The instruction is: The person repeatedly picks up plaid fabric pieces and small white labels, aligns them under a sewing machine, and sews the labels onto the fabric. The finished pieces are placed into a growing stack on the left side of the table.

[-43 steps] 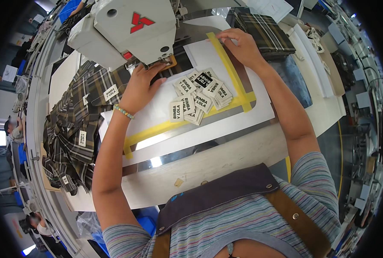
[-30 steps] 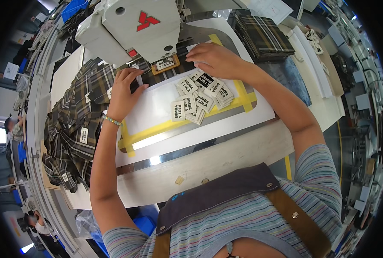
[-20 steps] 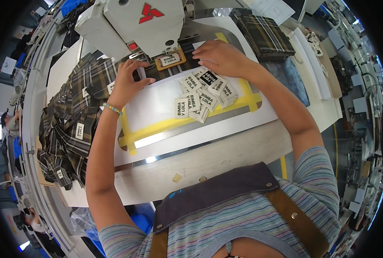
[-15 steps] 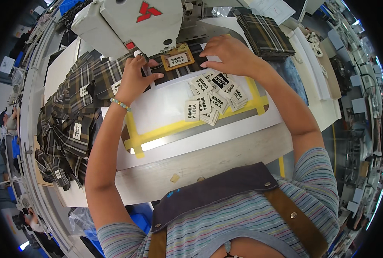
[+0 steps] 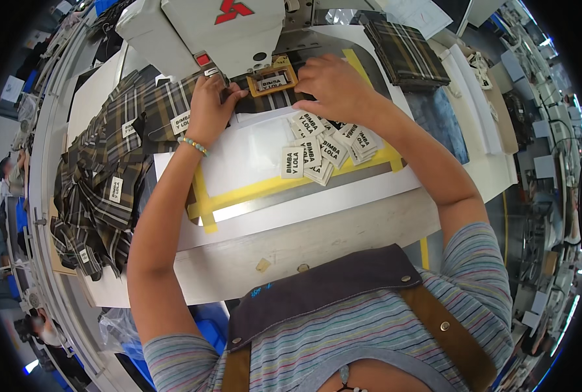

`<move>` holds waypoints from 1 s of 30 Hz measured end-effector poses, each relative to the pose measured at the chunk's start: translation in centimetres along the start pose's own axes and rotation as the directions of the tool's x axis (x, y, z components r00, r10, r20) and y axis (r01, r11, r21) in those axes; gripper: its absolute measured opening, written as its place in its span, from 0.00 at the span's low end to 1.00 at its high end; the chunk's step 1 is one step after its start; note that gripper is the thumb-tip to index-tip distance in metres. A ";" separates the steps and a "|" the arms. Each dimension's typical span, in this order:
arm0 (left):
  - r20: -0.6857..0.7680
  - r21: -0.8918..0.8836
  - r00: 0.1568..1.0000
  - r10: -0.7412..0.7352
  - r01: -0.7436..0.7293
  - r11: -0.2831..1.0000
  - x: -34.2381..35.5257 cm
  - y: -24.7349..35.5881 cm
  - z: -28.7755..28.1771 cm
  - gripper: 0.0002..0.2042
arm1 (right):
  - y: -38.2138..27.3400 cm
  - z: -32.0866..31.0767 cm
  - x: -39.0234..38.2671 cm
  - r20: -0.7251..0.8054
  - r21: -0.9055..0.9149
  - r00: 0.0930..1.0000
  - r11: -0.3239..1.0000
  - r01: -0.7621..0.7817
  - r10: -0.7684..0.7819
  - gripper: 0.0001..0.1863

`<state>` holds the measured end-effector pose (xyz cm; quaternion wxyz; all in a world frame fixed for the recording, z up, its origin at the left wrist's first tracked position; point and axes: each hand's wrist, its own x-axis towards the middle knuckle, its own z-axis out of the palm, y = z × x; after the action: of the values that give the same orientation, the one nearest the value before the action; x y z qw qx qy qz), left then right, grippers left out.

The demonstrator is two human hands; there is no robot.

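Note:
A yellow-orange clamp frame (image 5: pixel 252 90) under the sewing machine head (image 5: pixel 222 39) surrounds a pale printed label (image 5: pixel 273 83) on dark plaid fabric (image 5: pixel 279 101). To the frame's left, my left hand (image 5: pixel 210 108) rests at the plaid cloth with bent fingers, its thumb pointing toward the frame. My right hand (image 5: pixel 333 88) lies at the frame's right side, fingers bent and thumb apart. Neither hand visibly grips anything; some fingertips are hidden. Just below my right hand is a loose pile of pale labels (image 5: pixel 333 151) on the white work plate (image 5: pixel 239 166).
Plaid pieces with labels (image 5: pixel 101 189) heap up at the left and hang over the table edge. A folded plaid stack (image 5: pixel 405 52) stands at the back right. Yellow tape (image 5: pixel 239 198) borders the plate. Other workstations and people appear at the far left.
My right hand has shifted left, closer against the clamp frame. The left thumb has come up nearer the fingers. The head view has shifted slightly.

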<state>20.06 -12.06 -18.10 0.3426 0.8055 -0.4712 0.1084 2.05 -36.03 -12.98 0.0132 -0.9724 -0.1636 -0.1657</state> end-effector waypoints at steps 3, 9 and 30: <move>0.048 -0.117 0.997 -0.065 0.070 0.991 -0.1 0.2 0.0 0.11 | -0.5 0.6 -0.3 -0.010 -0.103 1.000 0.994 0.022 -0.023 0.13; 0.200 -0.195 0.979 -0.048 0.088 0.977 -1.7 2.8 -2.0 0.09 | -0.9 1.4 -0.3 -0.157 -0.073 0.984 0.994 0.077 -0.088 0.11; 0.194 -0.260 0.980 -0.033 0.084 0.962 -2.3 4.8 -3.3 0.09 | -4.1 -0.6 2.0 -0.240 0.047 0.964 0.991 0.129 -0.114 0.05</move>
<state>15.37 -9.87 -14.62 0.4049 0.7723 -0.4877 -0.0429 2.31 -31.56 -11.85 0.0525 -0.9330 -0.2252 -0.2757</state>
